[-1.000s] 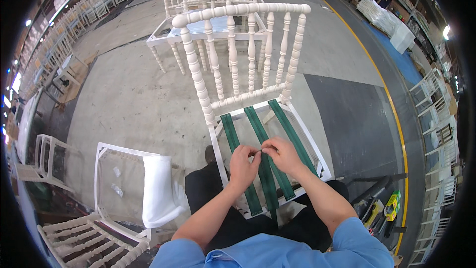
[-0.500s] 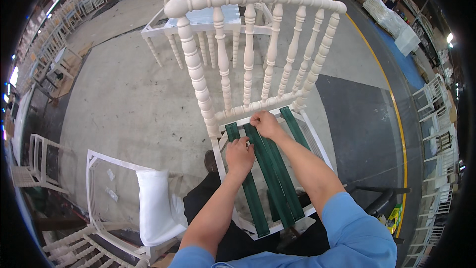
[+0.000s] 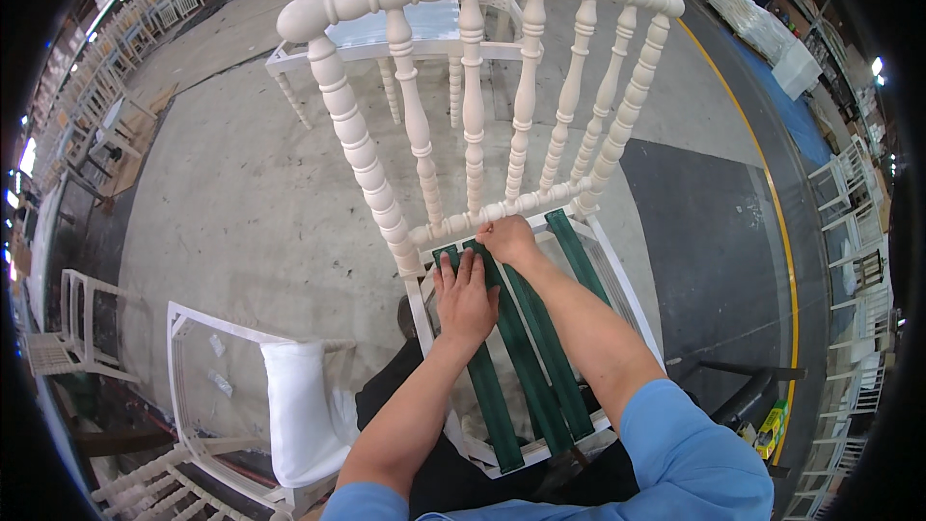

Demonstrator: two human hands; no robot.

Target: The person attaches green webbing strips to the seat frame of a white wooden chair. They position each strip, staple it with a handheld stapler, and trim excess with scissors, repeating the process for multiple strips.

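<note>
A white chair (image 3: 463, 87) with a turned spindle back stands in front of me, its open seat frame (image 3: 627, 289) crossed by three green webbing straps (image 3: 540, 347). My left hand (image 3: 465, 297) lies flat, fingers apart, on the left and middle straps near the back rail. My right hand (image 3: 506, 237) is closed on the far end of the middle strap, right at the rear seat rail under the spindles.
A white seat frame (image 3: 193, 367) with a white cushion (image 3: 299, 415) lies on the floor at lower left. More white chairs line the left edge (image 3: 68, 338) and the back (image 3: 386, 19). A yellow-green tool (image 3: 770, 429) lies at lower right. Dark mat (image 3: 714, 251) to the right.
Both hands have moved from the middle of the straps toward the rear seat rail. My head has come closer to the chair, so it fills more of the view.
</note>
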